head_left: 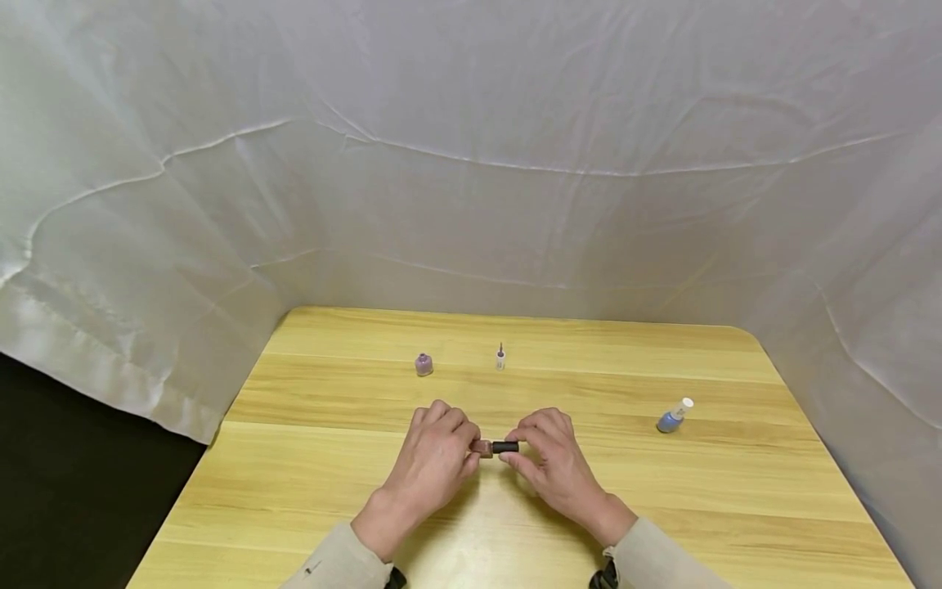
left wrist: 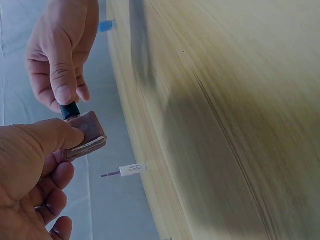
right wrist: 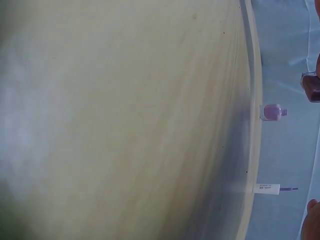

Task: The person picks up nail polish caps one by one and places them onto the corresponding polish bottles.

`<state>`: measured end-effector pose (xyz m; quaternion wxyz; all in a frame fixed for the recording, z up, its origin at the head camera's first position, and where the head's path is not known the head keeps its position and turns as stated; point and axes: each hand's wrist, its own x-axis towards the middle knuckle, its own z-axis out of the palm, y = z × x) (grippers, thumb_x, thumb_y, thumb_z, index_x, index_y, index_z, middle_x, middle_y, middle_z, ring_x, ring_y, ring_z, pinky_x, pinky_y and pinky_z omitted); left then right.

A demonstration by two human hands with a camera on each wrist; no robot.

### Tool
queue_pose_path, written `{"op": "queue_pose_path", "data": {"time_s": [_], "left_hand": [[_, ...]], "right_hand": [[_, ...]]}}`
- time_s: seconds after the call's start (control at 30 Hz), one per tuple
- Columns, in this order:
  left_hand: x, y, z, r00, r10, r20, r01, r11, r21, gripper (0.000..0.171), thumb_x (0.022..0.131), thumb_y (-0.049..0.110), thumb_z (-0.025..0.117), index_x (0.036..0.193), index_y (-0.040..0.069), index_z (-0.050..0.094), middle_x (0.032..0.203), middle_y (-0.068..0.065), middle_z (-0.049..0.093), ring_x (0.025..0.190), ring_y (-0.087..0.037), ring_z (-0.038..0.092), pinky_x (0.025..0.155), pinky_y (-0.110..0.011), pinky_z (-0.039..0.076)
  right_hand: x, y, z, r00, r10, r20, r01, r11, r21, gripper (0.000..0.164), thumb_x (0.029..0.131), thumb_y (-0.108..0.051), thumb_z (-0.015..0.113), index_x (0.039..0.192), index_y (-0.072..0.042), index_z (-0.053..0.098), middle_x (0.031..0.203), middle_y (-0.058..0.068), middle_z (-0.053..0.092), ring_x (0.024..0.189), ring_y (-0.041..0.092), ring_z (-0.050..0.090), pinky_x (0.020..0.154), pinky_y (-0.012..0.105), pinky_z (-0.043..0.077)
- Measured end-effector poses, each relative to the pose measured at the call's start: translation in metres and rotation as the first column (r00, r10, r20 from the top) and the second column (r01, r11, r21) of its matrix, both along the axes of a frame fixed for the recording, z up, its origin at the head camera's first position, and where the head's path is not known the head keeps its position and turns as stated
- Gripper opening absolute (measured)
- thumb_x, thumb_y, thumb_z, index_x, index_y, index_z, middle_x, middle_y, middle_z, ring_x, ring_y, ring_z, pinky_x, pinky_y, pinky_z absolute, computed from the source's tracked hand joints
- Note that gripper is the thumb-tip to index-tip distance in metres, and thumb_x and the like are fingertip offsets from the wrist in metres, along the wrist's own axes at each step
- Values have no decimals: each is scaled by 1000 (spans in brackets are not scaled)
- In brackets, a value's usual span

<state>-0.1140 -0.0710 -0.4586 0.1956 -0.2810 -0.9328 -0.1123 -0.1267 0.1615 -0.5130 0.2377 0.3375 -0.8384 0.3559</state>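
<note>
Wood-grain worktop [head_left: 280, 507]: beneath the hands
Left hand [head_left: 437, 452]: grip pinching brown bottle [head_left: 482, 448]
Right hand [head_left: 553, 458]: grip pinching its black cap [head_left: 505, 447]
Brown bottle: near, between hands
Blue bottle [head_left: 670, 422]: right
Purple bottle [head_left: 423, 366]: far left
White brush cap [head_left: 500, 360]: far, upright

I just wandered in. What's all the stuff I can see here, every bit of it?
Wood-grain table: one, yellowish, under everything
Draped cloth: grey-white, behind and beside the table
Small glass bottle of brown polish: one, brown, in the left hand
Cylindrical black cap: one, black, at the brown bottle's neck
Small uncapped bottle: one, purple, far left of centre
White cap with brush pointing up: one, purple brush, far centre
White-capped bottle: one, blue, right side
Hands: two, bare, the right hand pinching the black cap
Fabric sleeves: two, beige, bottom edge
</note>
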Motion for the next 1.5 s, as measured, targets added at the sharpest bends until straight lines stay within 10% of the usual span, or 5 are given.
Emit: {"op": "queue_pose_path", "data": {"time_s": [1.5], "left_hand": [[2, 2, 2, 998, 17, 55, -18, 999, 29, 13, 91, 33, 85, 89, 24, 76, 96, 11, 71, 95, -13, 53, 82, -31, 40]], "right_hand": [[7, -8, 0, 988, 6, 155, 20, 987, -162, 31, 79, -4, 89, 104, -17, 75, 107, -6, 64, 110, 15, 51, 97, 26, 42]]}}
